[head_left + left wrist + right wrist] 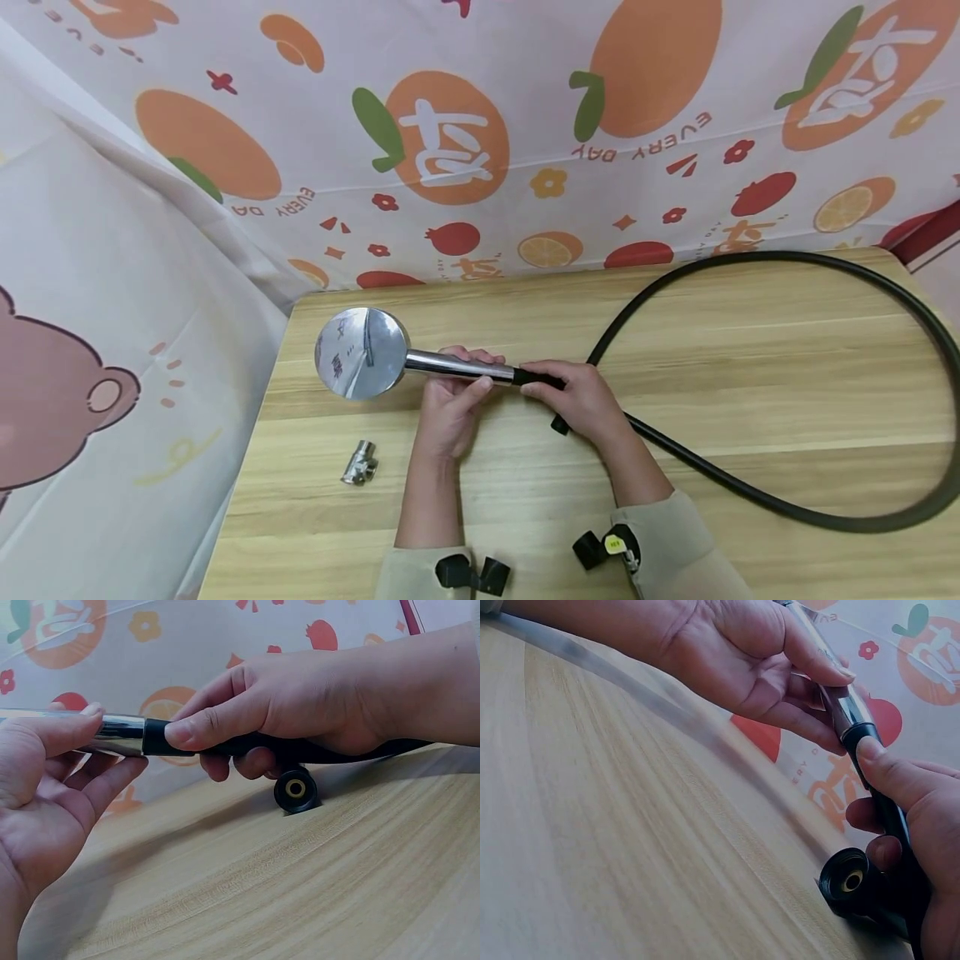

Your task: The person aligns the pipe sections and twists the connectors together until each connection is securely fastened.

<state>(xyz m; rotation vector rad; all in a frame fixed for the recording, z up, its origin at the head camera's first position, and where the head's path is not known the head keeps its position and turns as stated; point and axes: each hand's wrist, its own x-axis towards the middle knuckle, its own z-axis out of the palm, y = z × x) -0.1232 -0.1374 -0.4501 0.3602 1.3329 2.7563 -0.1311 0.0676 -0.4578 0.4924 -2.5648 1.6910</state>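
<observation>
Shower head (362,354) + hose (772,257) held end to end, above the bench (285,533).
Your L grip (453,407) is clamped on the chrome handle (441,364), prob. to steady it; your R grip (581,402) is clamped on the hose right by the handle's end, prob. to keep both in line. Hose's loose end (295,789) sits just below your R grip; the rest loops out on the R. Metal fitting (361,463) lies apart on the bench, prob. out of the way.
</observation>
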